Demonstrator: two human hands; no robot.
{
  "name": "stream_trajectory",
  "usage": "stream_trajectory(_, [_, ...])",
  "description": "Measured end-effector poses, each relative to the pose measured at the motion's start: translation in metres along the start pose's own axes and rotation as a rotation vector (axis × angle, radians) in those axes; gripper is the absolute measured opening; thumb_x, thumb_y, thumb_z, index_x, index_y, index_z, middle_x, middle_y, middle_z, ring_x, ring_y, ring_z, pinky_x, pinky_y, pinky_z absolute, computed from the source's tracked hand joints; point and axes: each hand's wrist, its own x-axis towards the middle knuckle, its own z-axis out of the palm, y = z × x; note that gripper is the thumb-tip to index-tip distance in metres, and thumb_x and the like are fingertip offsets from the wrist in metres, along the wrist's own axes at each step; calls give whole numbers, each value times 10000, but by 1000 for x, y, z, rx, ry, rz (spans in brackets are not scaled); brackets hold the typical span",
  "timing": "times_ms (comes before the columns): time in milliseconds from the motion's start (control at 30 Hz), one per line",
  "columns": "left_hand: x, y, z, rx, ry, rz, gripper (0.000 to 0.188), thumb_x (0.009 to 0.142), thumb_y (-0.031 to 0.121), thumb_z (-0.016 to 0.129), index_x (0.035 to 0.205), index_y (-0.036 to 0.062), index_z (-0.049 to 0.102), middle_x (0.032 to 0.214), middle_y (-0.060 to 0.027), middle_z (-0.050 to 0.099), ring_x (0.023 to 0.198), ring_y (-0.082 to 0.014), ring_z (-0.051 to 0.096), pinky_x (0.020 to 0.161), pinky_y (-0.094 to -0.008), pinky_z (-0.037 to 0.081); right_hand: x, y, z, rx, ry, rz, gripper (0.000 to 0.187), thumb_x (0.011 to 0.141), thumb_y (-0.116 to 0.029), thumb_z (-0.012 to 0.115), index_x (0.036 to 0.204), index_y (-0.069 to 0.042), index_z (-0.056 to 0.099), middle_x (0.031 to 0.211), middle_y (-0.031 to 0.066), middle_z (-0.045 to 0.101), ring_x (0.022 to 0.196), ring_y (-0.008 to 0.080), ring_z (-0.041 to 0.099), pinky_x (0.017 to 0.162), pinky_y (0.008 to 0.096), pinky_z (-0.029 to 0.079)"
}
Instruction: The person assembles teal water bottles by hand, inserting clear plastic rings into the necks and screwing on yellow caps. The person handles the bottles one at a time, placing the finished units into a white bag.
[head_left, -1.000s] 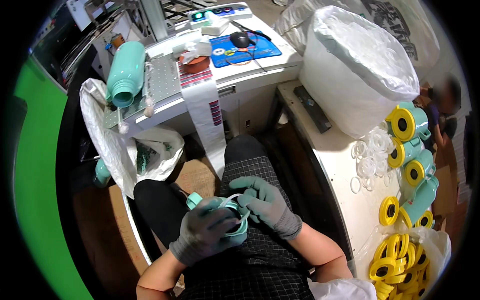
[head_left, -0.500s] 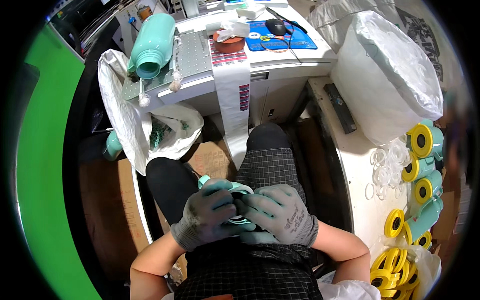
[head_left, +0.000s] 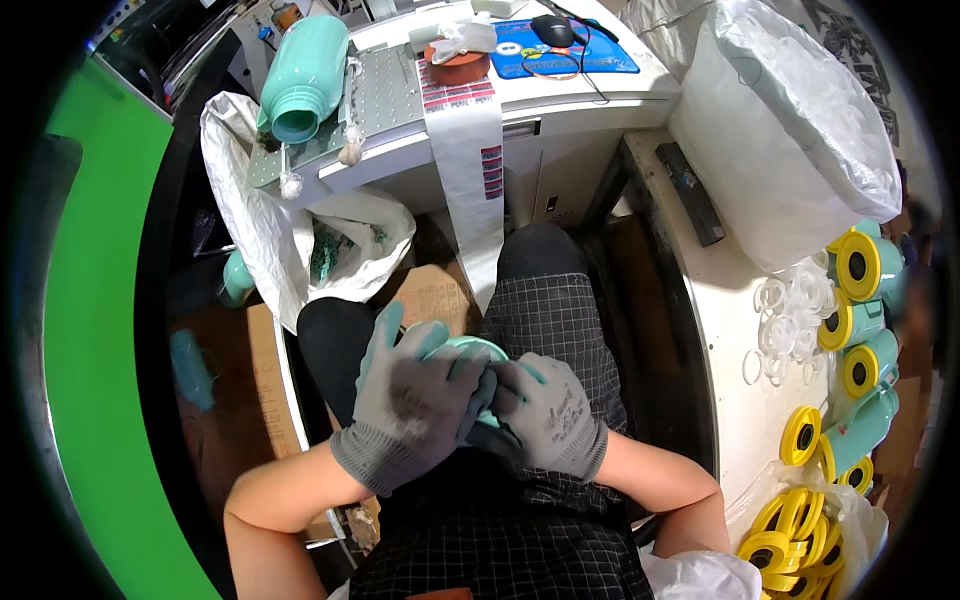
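Note:
In my lap, a teal plastic container [head_left: 474, 346] sits between both gloved hands, with only part of its rounded rim showing. My left hand [head_left: 405, 405], in a grey glove with teal smudges, is closed against its left side, though one or two fingers point up and away. The fingers of my right hand [head_left: 550, 415] curl in at the container's right side and meet the left fingers at its opening. Whatever the fingertips pinch at the rim is hidden. Across the desk lies a larger teal bottle [head_left: 308, 75], its open mouth toward me.
At right, a white worktop [head_left: 715, 330] bears clear rings [head_left: 790, 325], yellow rings [head_left: 790, 545], teal jugs with yellow ends [head_left: 868, 425], a dark bar [head_left: 690, 195] and a big white sack [head_left: 770, 150]. Another white sack [head_left: 250, 215] stands by my left knee. A label strip [head_left: 465, 190] hangs from the desk.
My left hand has shifted up and turned, its fingers now raised. My right hand has moved slightly left and its fingers have curled in more. The container stays between them.

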Motion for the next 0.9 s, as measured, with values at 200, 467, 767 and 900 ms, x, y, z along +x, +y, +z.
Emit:
stream_trajectory(200, [55,1,-13,208,-179,134,151,719,185,717,813,70,742,934,-75,670,941,-267,627,777,-407,526,-7,10,-5,-62,-1,8,326,849,-373,782,919,-57,745,1013,108,640,837,251,635,661,392,528])
stream_trajectory(467, [80,-4,4,55,-406,301,100,728,179,720,780,98,744,978,-85,670,949,-260,661,756,-400,550,-24,20,-2,-50,74,16,299,835,-382,802,868,-96,722,968,76,644,805,238,637,625,375,523])
stream_trajectory(767, [95,-16,41,-145,-313,288,166,808,238,700,920,120,666,863,-88,689,910,-326,711,721,-433,554,-30,30,-2,17,118,110,408,809,-378,827,1026,-55,704,985,85,664,815,274,663,677,379,535])
stream_trajectory(900, [104,-60,95,-1102,-53,-347,629,801,216,890,1322,47,579,1086,-58,638,962,-130,606,903,-305,551,-41,46,-18,193,315,82,424,801,-215,812,1152,-13,689,1131,166,693,922,313,711,824,390,578])
